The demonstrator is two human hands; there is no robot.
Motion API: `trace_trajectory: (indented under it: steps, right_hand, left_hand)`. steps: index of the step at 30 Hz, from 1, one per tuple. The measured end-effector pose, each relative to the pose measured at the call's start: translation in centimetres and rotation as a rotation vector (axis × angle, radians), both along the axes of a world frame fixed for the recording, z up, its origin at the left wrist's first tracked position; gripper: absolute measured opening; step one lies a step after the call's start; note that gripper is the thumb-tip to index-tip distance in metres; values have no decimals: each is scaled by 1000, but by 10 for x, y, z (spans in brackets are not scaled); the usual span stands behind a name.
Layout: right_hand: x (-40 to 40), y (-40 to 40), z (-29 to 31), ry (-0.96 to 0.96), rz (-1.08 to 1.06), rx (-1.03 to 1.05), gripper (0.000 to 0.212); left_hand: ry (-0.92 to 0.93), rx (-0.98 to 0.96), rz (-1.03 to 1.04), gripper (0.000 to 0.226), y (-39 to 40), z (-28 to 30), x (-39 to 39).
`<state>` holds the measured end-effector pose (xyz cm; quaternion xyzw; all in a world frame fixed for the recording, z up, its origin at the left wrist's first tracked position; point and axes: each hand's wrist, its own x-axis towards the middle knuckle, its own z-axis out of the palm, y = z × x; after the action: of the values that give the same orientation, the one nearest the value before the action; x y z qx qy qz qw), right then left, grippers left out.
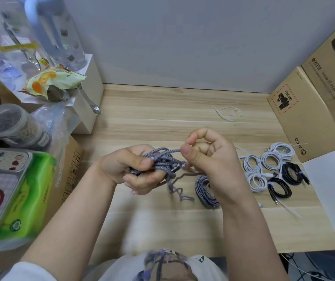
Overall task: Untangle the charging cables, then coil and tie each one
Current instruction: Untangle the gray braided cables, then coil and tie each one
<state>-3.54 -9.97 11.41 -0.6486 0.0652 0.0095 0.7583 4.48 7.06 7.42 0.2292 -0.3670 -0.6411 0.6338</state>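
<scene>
My left hand [130,169] grips the grey cable bundle [162,162]; my right hand [209,157] pinches one strand above the table [162,110].

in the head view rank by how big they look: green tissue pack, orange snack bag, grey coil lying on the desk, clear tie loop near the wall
1. green tissue pack, though it sits nearest the camera
2. orange snack bag
3. grey coil (partly behind the right hand) and clear tie loop: look alike, unranked

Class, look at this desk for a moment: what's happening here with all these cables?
A person is working on a grey braided cable above a wooden desk. The left hand grips the tangled bundle, while the right hand pinches one strand at its top. On the desk to the right lie finished coils: four white coils, two black coils with white ties, and another grey coil partly behind the right wrist.
</scene>
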Motion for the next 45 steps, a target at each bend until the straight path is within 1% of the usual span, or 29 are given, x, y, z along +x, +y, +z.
trace_trajectory:
  steps: [2,4,5,7,8,9,10,13,14,16,18,20,23,24,28,30,32,34,36,37,40,41,43,44,45]
  right_hand:
    - [1,-2,-3,9,70,120,8]
    - [1,-1,-5,39,148,154,5]
    - [0,2,-8,62,187,131,8]
    - [-4,13,-16,121,272,82,17]
    - [-6,19,-20,141,314,50,20]
    - [-9,25,-24,155,346,4,23]
    - [-11,31,-27,166,366,-52,27]
    - [-13,39,-25,177,428,-221,28]
    - [-13,39,-23,165,446,-284,28]
    - [-12,37,-19,147,462,-372,29]
    - [-13,34,-15,172,450,-368,29]
    - [-14,29,-8,210,453,-251,27]
    - [-18,22,2,208,498,111,11]
    - [-19,21,4,191,511,178,8]
    - [-20,19,6,164,533,231,14]
    - [-19,18,8,175,499,219,12]
    - [-18,16,10,204,397,174,6]
    - [-17,13,14,225,300,63,8]
    - [-16,7,18,205,216,-78,9]
    - [-15,3,20,172,169,-139,10]
    - [-14,-7,20,33,55,-282,25]
    - [-14,-9,19,14,44,-294,30]
    - [-14,-11,17,4,36,-303,35]
    - [-14,-12,16,1,15,-318,36]
    - [-13,-15,12,-4,-31,-352,36]
  left_hand:
    - [75,-141,-11,21,-2,0,-1]
    - [127,-289,94,20,-6,5,-4]
    - [210,-365,161,20,-7,10,-5]
    - [485,-496,321,28,-7,23,0]
    - [604,-519,411,32,-7,27,5]
    - [676,-501,504,37,-8,31,11]
    - [699,-440,611,41,-11,33,16]
    - [663,-183,968,37,-20,28,22]
    - [624,-102,1075,34,-25,25,21]
    - [464,71,1236,28,-34,22,15]
    - [257,233,1304,22,-41,19,9]
    - [63,348,1308,19,-42,17,5]
    - [-201,426,1278,18,-39,13,4]
    - [-258,442,1243,20,-37,12,3]
    - [-419,476,1093,26,-38,13,0]
    - [-470,469,1055,35,-40,13,0]
    - [-526,472,1034,49,-41,12,-3]
    - [-607,475,1018,67,-41,10,-7]
    - [-723,495,986,75,-39,8,-9]
    - [-767,511,952,74,-38,7,-9]
    - [-818,601,773,73,-32,1,-10]
    - [-807,612,701,74,-30,-1,-12]
    - [-727,601,578,76,-28,-3,-13]
    - [-694,600,529,71,-27,-3,-13]
    - [-682,607,485,60,-26,-2,-14]
